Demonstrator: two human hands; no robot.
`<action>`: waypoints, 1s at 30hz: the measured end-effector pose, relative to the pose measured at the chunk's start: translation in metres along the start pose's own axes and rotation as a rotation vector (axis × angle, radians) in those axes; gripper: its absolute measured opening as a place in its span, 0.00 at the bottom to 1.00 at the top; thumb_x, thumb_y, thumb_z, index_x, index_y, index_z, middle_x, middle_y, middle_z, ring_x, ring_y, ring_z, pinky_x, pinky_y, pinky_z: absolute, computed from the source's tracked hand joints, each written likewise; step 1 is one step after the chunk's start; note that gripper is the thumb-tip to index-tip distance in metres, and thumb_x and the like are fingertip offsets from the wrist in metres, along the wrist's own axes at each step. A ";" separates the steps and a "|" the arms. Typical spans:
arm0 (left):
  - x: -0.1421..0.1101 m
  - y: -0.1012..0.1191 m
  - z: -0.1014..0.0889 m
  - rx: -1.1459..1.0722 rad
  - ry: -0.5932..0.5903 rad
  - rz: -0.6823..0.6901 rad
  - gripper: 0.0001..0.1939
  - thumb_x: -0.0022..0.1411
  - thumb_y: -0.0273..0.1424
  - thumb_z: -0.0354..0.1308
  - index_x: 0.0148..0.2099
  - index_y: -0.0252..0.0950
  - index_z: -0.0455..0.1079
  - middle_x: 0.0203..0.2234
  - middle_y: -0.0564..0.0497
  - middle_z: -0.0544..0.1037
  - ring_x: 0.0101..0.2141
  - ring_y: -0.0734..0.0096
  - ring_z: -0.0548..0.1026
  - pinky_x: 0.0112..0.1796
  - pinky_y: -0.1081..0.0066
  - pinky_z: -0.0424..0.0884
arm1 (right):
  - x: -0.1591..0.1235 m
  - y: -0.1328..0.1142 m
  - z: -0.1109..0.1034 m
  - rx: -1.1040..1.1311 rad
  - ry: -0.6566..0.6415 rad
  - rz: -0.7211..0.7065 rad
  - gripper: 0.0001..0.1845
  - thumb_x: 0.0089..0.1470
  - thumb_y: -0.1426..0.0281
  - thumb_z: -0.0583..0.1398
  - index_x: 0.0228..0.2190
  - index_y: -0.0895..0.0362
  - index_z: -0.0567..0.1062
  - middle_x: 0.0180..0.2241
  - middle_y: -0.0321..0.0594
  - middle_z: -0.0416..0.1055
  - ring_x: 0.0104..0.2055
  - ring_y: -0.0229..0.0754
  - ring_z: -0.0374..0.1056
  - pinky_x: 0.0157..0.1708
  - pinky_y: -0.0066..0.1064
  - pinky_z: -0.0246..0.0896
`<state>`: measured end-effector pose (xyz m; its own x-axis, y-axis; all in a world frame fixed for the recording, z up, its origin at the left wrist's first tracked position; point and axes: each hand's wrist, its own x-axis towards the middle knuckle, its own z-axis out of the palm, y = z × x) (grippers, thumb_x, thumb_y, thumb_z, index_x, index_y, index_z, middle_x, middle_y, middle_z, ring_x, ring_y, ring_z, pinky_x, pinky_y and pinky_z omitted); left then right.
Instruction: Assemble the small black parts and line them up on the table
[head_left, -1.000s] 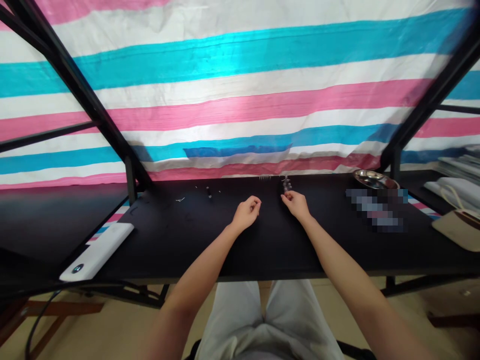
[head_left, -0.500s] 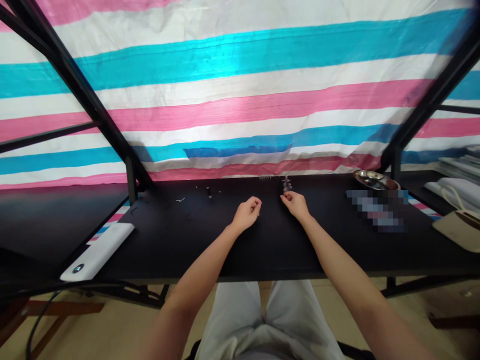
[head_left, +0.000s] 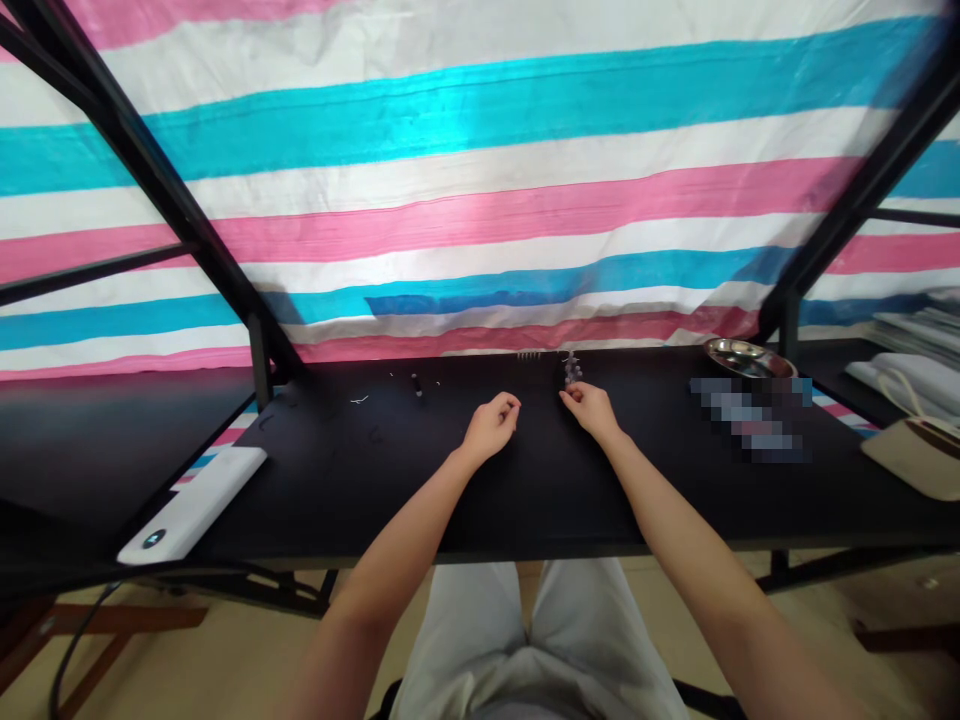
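Above the black table (head_left: 322,500), my left hand (head_left: 491,425) is closed, its fingers curled with the tips together. Whatever may be inside it is too small to make out. To its right, my right hand (head_left: 592,410) has thumb and forefinger pinched at the near end of a small cluster of clear, greyish pieces (head_left: 572,370). I cannot tell what sits between those fingertips. A row of small pale pieces (head_left: 529,355) lies at the table's back edge, left of the cluster. The hands are apart from each other.
A small dark cylindrical object (head_left: 417,385) and thin white scraps (head_left: 360,400) lie at left. A long white device (head_left: 195,505) stands on the left edge. At right are a shiny metal dish (head_left: 750,360), a blurred-out patch and a beige pouch (head_left: 915,455). Black frame bars slope up both sides.
Both hands keep almost the same pose and place. The whole view has shifted very slightly, and nothing on the table has visibly moved.
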<state>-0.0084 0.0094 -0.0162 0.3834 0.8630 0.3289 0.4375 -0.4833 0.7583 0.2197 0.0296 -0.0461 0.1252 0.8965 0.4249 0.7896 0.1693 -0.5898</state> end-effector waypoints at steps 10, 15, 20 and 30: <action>0.000 -0.003 0.000 0.053 0.005 0.026 0.09 0.60 0.33 0.46 0.39 0.36 0.64 0.18 0.57 0.69 0.18 0.79 0.65 0.23 0.78 0.60 | 0.002 0.002 -0.011 -0.087 -0.103 0.092 0.07 0.47 0.74 0.57 0.31 0.59 0.74 0.29 0.43 0.74 0.31 0.40 0.69 0.34 0.28 0.60; 0.000 0.000 -0.001 0.094 -0.011 0.020 0.09 0.60 0.32 0.47 0.39 0.37 0.66 0.18 0.57 0.69 0.18 0.79 0.64 0.24 0.78 0.60 | 0.001 0.004 -0.009 -0.151 -0.054 0.155 0.07 0.48 0.71 0.58 0.29 0.57 0.75 0.27 0.42 0.74 0.31 0.42 0.70 0.31 0.29 0.59; -0.001 0.002 -0.001 0.132 -0.031 0.013 0.09 0.60 0.32 0.47 0.39 0.37 0.67 0.18 0.56 0.69 0.19 0.78 0.65 0.24 0.77 0.60 | -0.002 0.004 -0.005 -0.251 -0.025 0.197 0.08 0.48 0.67 0.58 0.29 0.56 0.76 0.27 0.43 0.74 0.32 0.44 0.70 0.29 0.29 0.58; -0.001 0.007 -0.016 0.443 -0.011 0.081 0.12 0.62 0.32 0.44 0.43 0.40 0.67 0.25 0.52 0.74 0.26 0.72 0.71 0.30 0.75 0.62 | -0.002 0.003 -0.011 -0.273 -0.103 0.246 0.14 0.47 0.64 0.59 0.35 0.59 0.76 0.29 0.46 0.73 0.35 0.48 0.69 0.31 0.31 0.58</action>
<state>-0.0187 0.0069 -0.0022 0.4382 0.8195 0.3693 0.7109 -0.5674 0.4155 0.2283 0.0235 -0.0416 0.2812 0.9356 0.2136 0.8762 -0.1595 -0.4548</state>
